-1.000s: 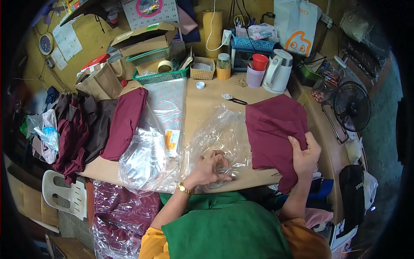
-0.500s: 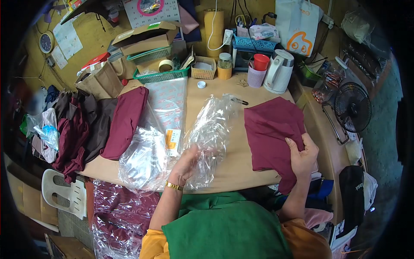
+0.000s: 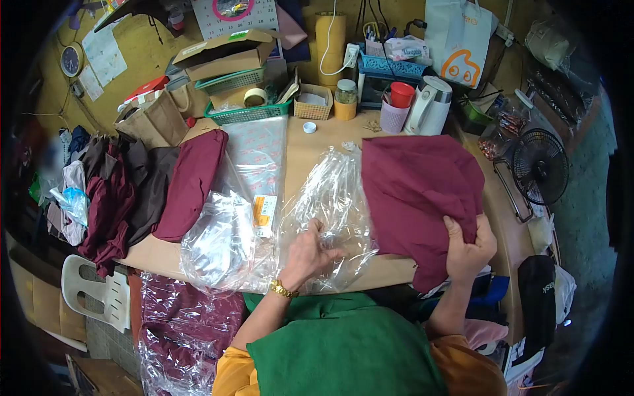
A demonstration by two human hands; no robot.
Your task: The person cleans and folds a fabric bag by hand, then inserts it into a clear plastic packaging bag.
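Observation:
A crumpled clear plastic bag (image 3: pixel 330 185) lies in the middle of the table. My left hand (image 3: pixel 307 256), with a gold watch at its wrist, rests at the bag's near part, thumb and fingers apart. To the right, my right hand (image 3: pixel 472 243) grips the near right edge of a maroon cloth (image 3: pixel 422 178) between thumb and fingers. That cloth is spread out, loosely creased, and its left edge meets the bag. Left of the bag lie more clear plastic bags (image 3: pixel 221 237) with an orange and white label (image 3: pixel 265 212).
Folded maroon cloth (image 3: pixel 191 185) and a garment pile (image 3: pixel 109 198) occupy the left side. Along the back stand a green basket (image 3: pixel 247 115), a jar (image 3: pixel 345 99) and an electric kettle (image 3: pixel 429 109). A black fan (image 3: pixel 539 166) is at right. Wrapped maroon goods (image 3: pixel 188 330) sit below the table edge.
My left hand has shifted right and its thumb and fingers have spread. The maroon cloth now lies wider, reaching further left and back, covering the black pen. My right hand moved slightly right.

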